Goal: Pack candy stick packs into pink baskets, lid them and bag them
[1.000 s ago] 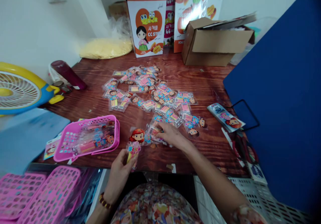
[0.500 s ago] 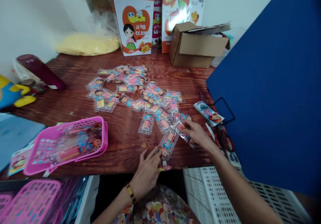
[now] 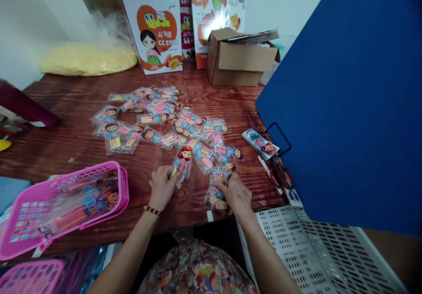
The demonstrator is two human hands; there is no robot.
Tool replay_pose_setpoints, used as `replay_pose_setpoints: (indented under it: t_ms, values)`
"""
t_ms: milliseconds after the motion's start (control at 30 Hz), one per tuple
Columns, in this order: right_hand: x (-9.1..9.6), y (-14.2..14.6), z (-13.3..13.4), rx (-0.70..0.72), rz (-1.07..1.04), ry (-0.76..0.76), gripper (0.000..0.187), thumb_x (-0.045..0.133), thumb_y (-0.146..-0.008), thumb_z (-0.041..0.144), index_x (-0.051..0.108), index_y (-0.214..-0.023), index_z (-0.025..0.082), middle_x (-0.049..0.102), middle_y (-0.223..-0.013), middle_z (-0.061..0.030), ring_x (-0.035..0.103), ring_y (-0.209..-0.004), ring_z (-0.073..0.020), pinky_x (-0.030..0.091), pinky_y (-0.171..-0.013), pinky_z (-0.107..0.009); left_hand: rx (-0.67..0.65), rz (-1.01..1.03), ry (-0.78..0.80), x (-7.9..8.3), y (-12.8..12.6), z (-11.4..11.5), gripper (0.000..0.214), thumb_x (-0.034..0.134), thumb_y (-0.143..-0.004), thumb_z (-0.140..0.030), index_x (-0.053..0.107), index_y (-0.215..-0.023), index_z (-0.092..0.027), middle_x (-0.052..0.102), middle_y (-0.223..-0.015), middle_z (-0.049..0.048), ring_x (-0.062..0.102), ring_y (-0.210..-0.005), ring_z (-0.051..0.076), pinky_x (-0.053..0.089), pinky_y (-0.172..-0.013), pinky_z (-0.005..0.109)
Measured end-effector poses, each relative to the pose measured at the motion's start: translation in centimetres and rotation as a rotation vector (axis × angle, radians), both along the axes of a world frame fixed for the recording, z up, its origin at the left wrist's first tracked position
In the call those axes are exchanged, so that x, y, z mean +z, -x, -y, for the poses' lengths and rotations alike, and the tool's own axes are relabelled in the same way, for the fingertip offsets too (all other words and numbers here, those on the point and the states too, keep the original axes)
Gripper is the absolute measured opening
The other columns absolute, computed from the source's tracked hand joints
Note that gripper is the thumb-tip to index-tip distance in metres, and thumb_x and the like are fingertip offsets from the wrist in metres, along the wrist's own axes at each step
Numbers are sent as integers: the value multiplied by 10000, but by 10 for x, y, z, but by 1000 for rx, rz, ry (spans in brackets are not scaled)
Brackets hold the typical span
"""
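When reaching across the table point(image 3: 198, 87) at mid-frame, could brush the pile point(image 3: 187, 117) of packets at centre and scatter it. Could also jolt the basket point(image 3: 124, 186) at lower left, through swinging too far that way. With hands apart: with the right hand point(image 3: 239, 195), right of lower centre, touching a small stack point(image 3: 216, 193); cannot tell if pinching, so could skew it by sliding. With the left hand point(image 3: 163, 188), left of lower centre, gripping one packet point(image 3: 181, 164); could drop it through too loose a hold.

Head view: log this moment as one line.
left hand: holding packet | right hand: touching packets | pink basket: left, packets inside | scissors: right side of table
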State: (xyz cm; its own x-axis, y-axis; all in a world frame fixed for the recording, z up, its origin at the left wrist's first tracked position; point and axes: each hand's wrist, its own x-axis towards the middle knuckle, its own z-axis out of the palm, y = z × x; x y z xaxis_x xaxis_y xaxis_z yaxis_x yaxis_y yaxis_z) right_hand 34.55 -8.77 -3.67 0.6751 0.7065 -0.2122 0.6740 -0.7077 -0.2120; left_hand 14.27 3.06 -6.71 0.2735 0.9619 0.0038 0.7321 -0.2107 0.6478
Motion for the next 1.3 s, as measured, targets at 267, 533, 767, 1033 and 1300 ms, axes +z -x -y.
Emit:
replay_pose_setpoints:
  t_ms: [267, 533, 767, 1033, 1300]
  values:
    - [-11, 9, -6, 114, -18, -53, 493, 683, -815, 418, 501, -1212, 189, 563, -1252, -198, 544, -1179, -357, 426, -916, -464, -25, -356, -59, 12, -24, -1, 363, 501, -899, -405, 525, -1171, -166, 572, -1223, 190, 471, -1135, 354, 388, -906, 543]
    - [-22, -7, 8, 56, -480, -345, 412, 655, -794, 323, 454, -1145, 246, 692, -985, -35, 657, -907, -231, 467, -816, -350, -51, -307, 77, 16, -26, -14, 356, 566, -856, -378, 534, -1164, -204, 674, -1103, 129, 527, -1132, 361, 356, -920, 532]
    - [-40, -35, 9, 141, -849, -577, 390, 618, -740, 281, 508, -1111, 227, 692, -1018, -38, 637, -928, -216, 489, -822, -338, -33, -202, 66, 7, -6, -13, 227, 579, -841, -404, 542, -918, -194, 679, -965, 93, 609, -996, 297, 446, -797, 391]
    - [1, -18, 7, 651, -422, -507, 103, 520, -904, 223, 605, -962, 216, 655, -924, -6, 578, -868, -176, 379, -809, -299, -152, -119, -101, 14, 42, 7, 338, 553, -890, -343, 474, -1196, -222, 680, -1032, 58, 657, -924, 215, 486, -789, 306]
    - [-8, 37, -10, 1238, 132, -436, 194, 469, -938, 128, 609, -1053, 198, 648, -935, -46, 506, -912, -211, 295, -940, -416, -351, -273, -268, 8, 36, 23, 144, 510, -940, -323, 507, -1039, -218, 648, -960, 40, 640, -891, 193, 460, -744, 278]
